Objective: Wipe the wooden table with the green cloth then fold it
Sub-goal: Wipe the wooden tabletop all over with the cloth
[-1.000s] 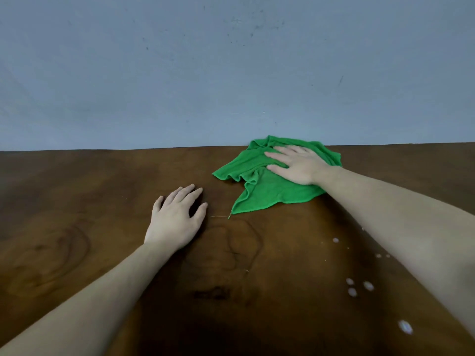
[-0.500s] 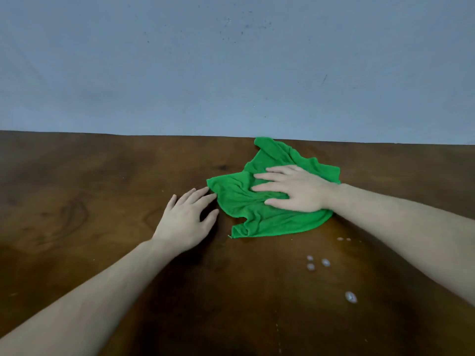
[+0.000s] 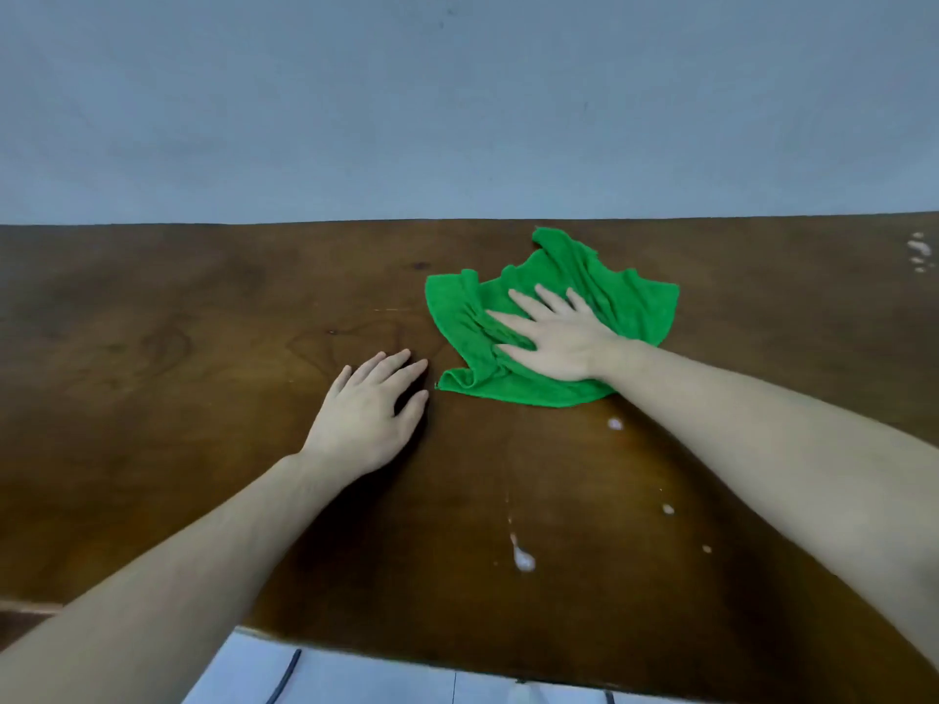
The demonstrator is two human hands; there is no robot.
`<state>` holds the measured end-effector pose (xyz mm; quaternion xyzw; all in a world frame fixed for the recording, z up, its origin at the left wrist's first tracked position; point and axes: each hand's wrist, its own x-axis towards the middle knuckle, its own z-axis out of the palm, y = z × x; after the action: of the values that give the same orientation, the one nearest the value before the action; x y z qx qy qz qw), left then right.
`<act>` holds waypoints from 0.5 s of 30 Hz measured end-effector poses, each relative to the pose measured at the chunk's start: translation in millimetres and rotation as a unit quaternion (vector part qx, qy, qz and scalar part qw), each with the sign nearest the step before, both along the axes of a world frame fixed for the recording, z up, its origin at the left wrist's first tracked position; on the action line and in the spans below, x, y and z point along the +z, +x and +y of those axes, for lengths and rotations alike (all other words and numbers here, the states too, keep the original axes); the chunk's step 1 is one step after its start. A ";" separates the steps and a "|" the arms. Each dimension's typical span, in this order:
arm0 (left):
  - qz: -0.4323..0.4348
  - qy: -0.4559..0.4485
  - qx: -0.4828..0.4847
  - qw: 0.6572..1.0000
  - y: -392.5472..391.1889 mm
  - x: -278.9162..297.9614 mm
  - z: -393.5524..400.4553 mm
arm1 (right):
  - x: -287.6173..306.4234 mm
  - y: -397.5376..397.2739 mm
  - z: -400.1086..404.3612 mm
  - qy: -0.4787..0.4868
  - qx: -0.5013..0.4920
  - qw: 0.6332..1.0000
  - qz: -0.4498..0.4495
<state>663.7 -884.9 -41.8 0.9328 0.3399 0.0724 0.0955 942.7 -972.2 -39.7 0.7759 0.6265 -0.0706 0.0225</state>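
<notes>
The green cloth (image 3: 625, 302) lies crumpled on the dark wooden table (image 3: 178, 373), right of centre and near the far edge. My right hand (image 3: 554, 337) presses flat on top of it, palm down, fingers spread and pointing left and away. My left hand (image 3: 368, 414) rests flat on the bare wood just left of the cloth's near-left corner, fingers apart, not touching the cloth.
White wet spots (image 3: 523, 558) dot the table in front of the cloth, one drop (image 3: 615, 424) sits at its near edge, and more spots (image 3: 918, 251) lie far right. A grey wall (image 3: 457, 119) rises behind the table. The near table edge (image 3: 457, 663) borders a pale floor.
My right hand slid the cloth from the far edge toward me and over some white spots. My left hand stayed flat on the wood. The view tilted down, showing the near table edge.
</notes>
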 end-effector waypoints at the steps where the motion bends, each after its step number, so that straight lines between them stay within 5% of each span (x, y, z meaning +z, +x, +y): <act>1: -0.003 -0.001 0.002 1.000 -7.3 -0.1 -9.4 | 0.0 -17.5 -15.9 0.002 0.008 1.000 -0.001; 10: -0.023 -0.026 0.020 0.999 -86.2 -0.8 -102.9 | -3.0 -176.0 -143.3 0.022 0.056 0.998 0.006; 15: -0.030 -0.028 0.018 0.999 -101.1 2.0 -138.6 | -4.4 -196.1 -201.1 0.042 0.099 0.994 0.001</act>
<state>562.6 -1023.5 -39.8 0.9208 0.3556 0.0931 0.1301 746.6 -1173.3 -44.1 0.7105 0.7024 -0.0421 -0.0036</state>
